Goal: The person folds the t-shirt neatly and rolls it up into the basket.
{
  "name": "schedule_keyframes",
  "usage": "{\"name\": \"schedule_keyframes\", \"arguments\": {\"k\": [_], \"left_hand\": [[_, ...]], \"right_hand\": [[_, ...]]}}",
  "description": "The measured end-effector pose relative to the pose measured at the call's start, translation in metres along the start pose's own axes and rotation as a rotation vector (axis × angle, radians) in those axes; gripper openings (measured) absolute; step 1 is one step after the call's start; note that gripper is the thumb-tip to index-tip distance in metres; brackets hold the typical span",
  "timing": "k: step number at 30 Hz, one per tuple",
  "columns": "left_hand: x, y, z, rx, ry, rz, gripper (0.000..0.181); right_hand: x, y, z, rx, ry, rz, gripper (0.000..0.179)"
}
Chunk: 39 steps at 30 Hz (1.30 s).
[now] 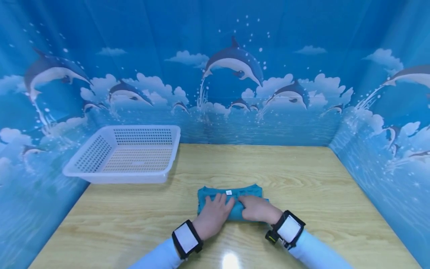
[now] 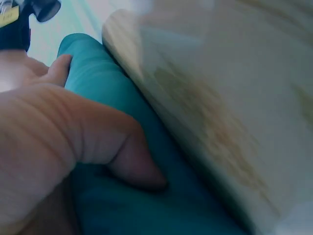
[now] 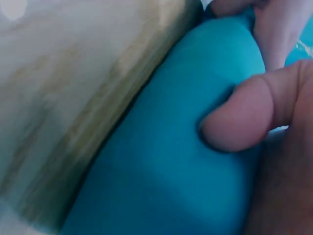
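A teal shirt (image 1: 236,213) lies folded into a compact bundle on the wooden table, a small white label (image 1: 229,192) showing at its curved neckline. On its left part rests my left hand (image 1: 215,213), fingers spread over the top; in the left wrist view the thumb (image 2: 139,164) presses into the fabric. My right hand (image 1: 258,209) grips the right part with bent fingers. The right wrist view shows that thumb (image 3: 239,117) pushing into the smooth near side, the fingertips hidden.
A white perforated plastic basket (image 1: 164,175) stands at the table's back left. Blue dolphin-printed curtains (image 1: 215,119) border the wooden table (image 1: 302,175) at the back and both sides. Each wrist wears a black strap with a white-faced device (image 1: 186,238).
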<state>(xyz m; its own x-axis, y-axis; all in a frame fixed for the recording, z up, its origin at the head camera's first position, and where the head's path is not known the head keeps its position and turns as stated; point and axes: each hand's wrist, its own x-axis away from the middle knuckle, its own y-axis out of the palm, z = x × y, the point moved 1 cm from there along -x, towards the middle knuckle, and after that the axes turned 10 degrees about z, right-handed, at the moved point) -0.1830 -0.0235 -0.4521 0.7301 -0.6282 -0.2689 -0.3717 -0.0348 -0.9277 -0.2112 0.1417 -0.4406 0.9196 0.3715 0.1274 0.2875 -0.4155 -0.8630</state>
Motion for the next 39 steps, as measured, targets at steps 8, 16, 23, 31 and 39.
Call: {"name": "schedule_keyframes", "arguments": {"k": [8,16,23,31,39], "left_hand": [[-0.01,0.002,-0.007,0.202,-0.079,-0.15,0.049],[-0.024,0.008,-0.029,0.538,-0.177,-0.323,0.045],[-0.033,0.009,-0.05,0.811,-0.281,-0.501,0.041],[-0.038,0.01,-0.061,0.98,-0.342,-0.633,0.027],[-0.038,0.007,-0.061,0.947,-0.327,-0.615,0.025]], "right_hand": [[0.019,-0.006,-0.004,0.17,-0.103,0.222,0.053],[0.033,-0.009,-0.004,0.282,-0.177,0.326,0.057],[0.04,0.005,-0.003,0.427,-0.253,0.295,0.084],[0.036,0.021,-0.001,0.485,-0.294,0.319,0.086],[0.033,0.02,0.0,0.442,-0.308,0.34,0.065]]}}
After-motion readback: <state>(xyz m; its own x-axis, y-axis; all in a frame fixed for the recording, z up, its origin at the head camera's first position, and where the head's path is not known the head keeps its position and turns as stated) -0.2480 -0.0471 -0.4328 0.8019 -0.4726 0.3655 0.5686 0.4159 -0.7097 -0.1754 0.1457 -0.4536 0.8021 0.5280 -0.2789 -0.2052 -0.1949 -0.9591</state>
